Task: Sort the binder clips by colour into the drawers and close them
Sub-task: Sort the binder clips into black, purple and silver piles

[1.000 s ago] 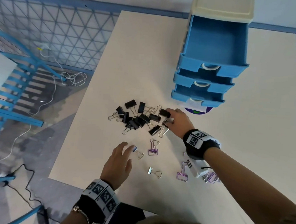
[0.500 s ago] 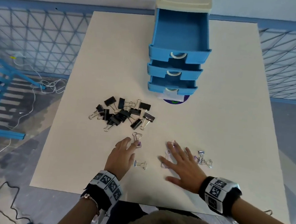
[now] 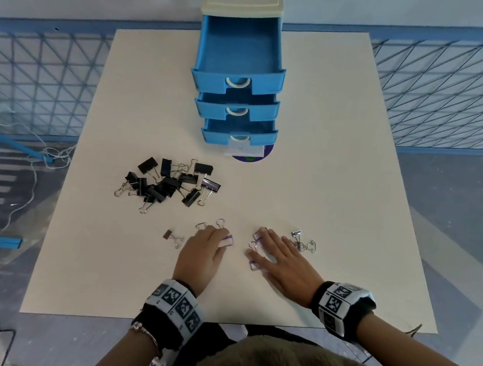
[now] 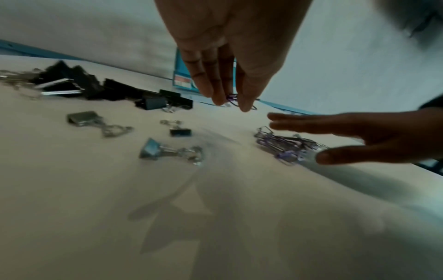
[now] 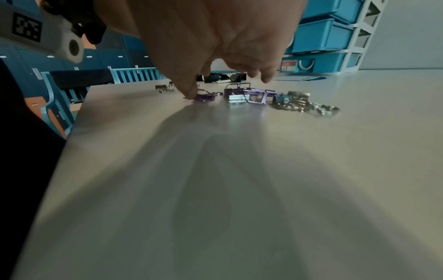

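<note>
Plainly, from the head camera, the sorting was at its gathering stage: no clip lay in the top drawer [image 3: 238,48], which stood pulled fully out, and the middle drawer [image 3: 237,108] and bottom drawer [image 3: 239,137] stood only part open, their insides hardly shown. The left hand [image 3: 201,254] rested low on the table [image 3: 335,175] with a purple clip [image 3: 226,241] at its fingertips. A silver clip [image 3: 171,235] lay just outboard of that hand, and the pile of black clips [image 3: 166,184] sat well beyond it. The right hand [image 3: 283,260] lay spread and flat over a purple cluster [image 3: 254,242], with more silver clips [image 3: 302,242] just past its outer fingers.

From the left wrist, thumb and fingers [image 4: 217,83] were pinched together on the purple clip's wire handle [image 4: 231,98], just above the table. The right hand reached in from the side, fingers straight.

From the right wrist, the fingers hung relaxed, one fingertip [image 5: 189,92] touching the table beside the purple cluster [image 5: 249,94]; nothing was gripped.

I judge the next move calls for raking the purple clips together, lifting them, and carrying them forward to one drawer.
</note>
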